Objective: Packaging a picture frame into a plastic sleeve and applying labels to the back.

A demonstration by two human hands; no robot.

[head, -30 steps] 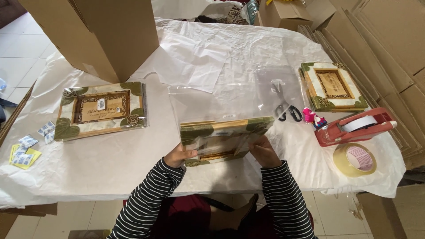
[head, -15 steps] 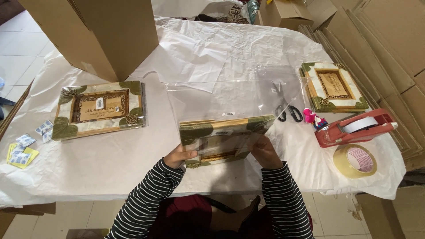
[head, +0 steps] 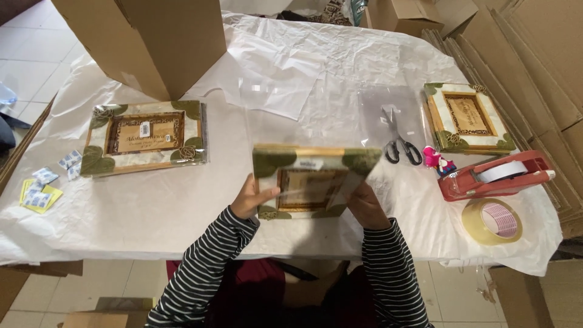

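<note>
Decorated picture frame (head: pixel 310 181) tilted upright near scissors (head: pixel 398 143), pinched by left hand (head: pixel 252 197) and right hand (head: pixel 366 203) at bottom corners for viewing.

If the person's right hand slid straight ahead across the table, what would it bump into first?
Probably the scissors. The right hand grips the held picture frame and points away from the body; the scissors lie just beyond, slightly right. Depth is hard to judge.

The fingers of the left hand (head: pixel 252 197) and right hand (head: pixel 364 203) were hidden behind the held picture frame (head: pixel 313 181). The cardboard box (head: pixel 158 39) at far left was cut off by the top edge. The small packets (head: pixel 42 185) at left were too small to identify.
</note>
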